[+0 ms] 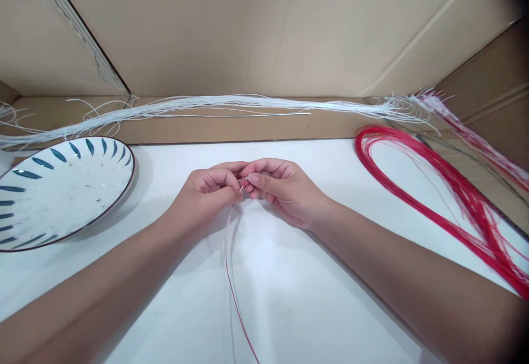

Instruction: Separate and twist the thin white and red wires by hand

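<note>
Bare forearms (111, 292); left hand (212, 186), right hand (285, 187) pinching thin, curved strand (227, 267).

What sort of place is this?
Probably a handwork bench for thin strands: a table backed by cardboard, white strands along the back, looped red strands at right.

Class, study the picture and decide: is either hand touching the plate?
No: the left hand and right hand meet at a thin strand, apart from the plate.

Left hand (209, 188) meeting right hand (287, 192), fingers (264, 165) pinched
</note>
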Demonstrator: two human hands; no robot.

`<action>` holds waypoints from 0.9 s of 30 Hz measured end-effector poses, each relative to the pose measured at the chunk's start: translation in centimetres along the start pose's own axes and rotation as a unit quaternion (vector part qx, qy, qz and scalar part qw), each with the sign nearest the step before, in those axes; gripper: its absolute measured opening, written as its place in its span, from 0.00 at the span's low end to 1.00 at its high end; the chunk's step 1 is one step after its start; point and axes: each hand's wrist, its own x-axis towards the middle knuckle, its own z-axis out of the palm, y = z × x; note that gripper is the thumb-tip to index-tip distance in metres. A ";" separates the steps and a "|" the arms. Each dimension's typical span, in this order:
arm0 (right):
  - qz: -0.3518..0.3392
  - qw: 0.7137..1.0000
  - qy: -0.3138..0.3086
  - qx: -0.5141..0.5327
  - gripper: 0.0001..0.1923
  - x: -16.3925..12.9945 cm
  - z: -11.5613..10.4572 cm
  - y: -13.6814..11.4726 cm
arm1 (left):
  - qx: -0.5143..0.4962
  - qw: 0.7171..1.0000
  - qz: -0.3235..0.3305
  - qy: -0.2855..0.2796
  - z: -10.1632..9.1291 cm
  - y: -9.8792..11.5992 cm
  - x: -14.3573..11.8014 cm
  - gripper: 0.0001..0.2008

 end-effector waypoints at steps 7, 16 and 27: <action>0.005 1.000 0.003 -0.015 0.10 -0.2 0.0 -0.2 | -0.030 0.999 0.010 -0.023 0.1 0.0 0.1 0.07; 0.002 0.999 0.024 -0.024 0.11 -0.3 0.4 -0.2 | -0.001 1.000 0.020 -0.015 0.3 0.0 0.1 0.08; -0.017 0.998 0.032 -0.046 0.12 -0.3 0.5 0.1 | 0.000 0.999 0.027 -0.030 0.4 -0.2 0.2 0.09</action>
